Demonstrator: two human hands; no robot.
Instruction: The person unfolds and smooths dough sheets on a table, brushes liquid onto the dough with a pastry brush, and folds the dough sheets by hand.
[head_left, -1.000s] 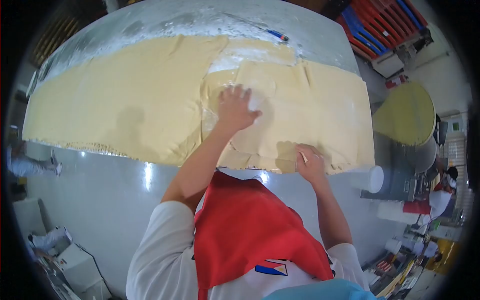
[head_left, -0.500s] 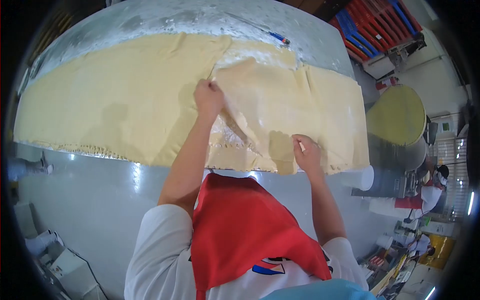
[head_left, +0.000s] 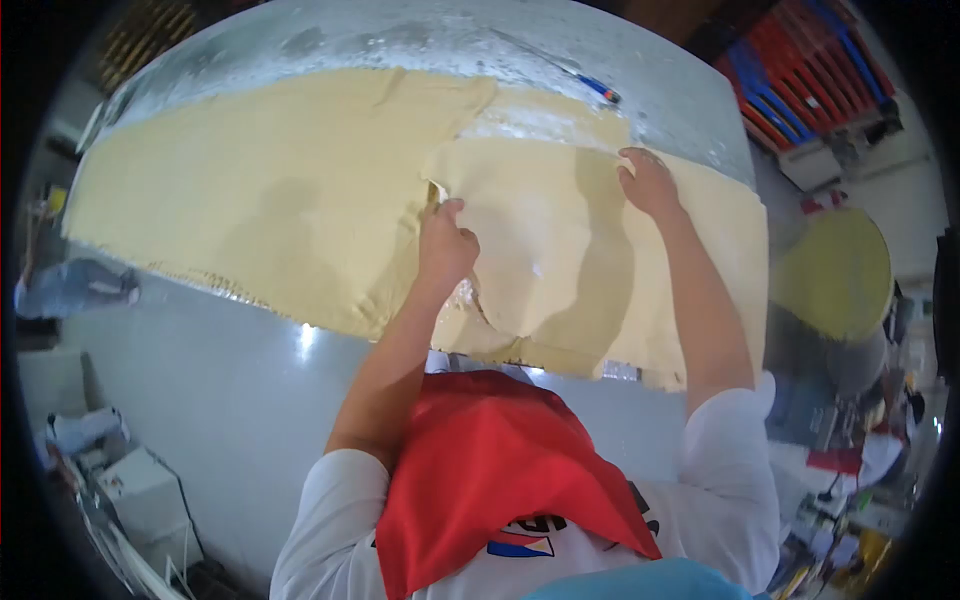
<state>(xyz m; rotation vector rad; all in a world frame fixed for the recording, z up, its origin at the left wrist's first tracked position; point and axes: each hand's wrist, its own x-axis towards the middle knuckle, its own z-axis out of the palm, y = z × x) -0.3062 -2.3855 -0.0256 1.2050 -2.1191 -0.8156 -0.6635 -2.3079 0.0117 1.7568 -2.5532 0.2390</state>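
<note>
A wide sheet of pale yellow dough [head_left: 270,170] covers much of the metal table. Over its right part lies a second dough sheet [head_left: 540,230], with a lifted, uneven left edge. My left hand [head_left: 447,245] is closed at that edge, beside a small raised fold and a gap showing a whitish surface. At the far edge of the right-hand sheet is my right hand [head_left: 652,182], thumb and bent fingers apart, touching the dough. A thin tool with a blue and red handle [head_left: 600,88] lies beyond the sheets.
Flour dusts the metal table [head_left: 400,40] along its far side. Stacked red and blue trays [head_left: 800,75] stand at the far right, above a large round yellowish container [head_left: 835,275]. People are partly visible at left and right. White boxes [head_left: 145,495] sit lower left.
My right hand has moved from the near edge to the far edge of the right-hand dough sheet, which now lies flatter. My left hand has come slightly nearer, and the gap has narrowed.
</note>
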